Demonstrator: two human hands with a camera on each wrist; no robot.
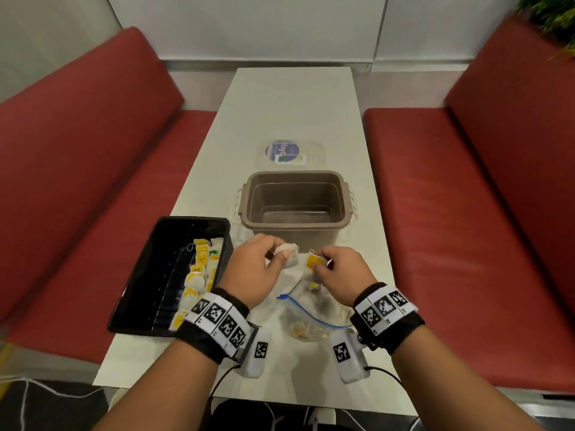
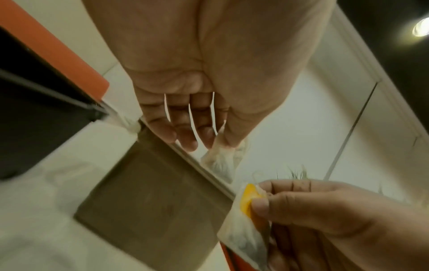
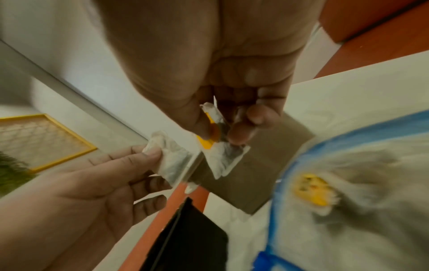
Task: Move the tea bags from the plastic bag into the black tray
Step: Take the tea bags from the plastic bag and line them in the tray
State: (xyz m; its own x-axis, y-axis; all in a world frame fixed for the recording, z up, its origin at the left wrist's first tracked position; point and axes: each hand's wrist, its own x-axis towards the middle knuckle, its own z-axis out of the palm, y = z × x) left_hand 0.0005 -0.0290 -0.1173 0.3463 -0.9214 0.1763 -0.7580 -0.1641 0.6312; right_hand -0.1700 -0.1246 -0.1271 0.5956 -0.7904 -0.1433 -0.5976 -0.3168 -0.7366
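Note:
My left hand (image 1: 273, 255) pinches a white tea bag (image 1: 288, 256) between thumb and fingers, above the table in front of the grey tub. That tea bag (image 3: 170, 161) shows in the right wrist view too. My right hand (image 1: 323, 264) pinches another tea bag with a yellow tag (image 1: 313, 262), also seen as the yellow-tagged tea bag (image 2: 248, 216). Below my hands lies the clear plastic bag (image 1: 306, 312) with a blue zip, more tea bags inside. The black tray (image 1: 161, 275) sits to the left with several tea bags (image 1: 199, 275) along its right side.
An empty grey tub (image 1: 295, 203) stands just beyond my hands, its clear lid (image 1: 289, 154) lying further back. The white table (image 1: 292, 104) is narrow, with red benches (image 1: 77, 181) on both sides.

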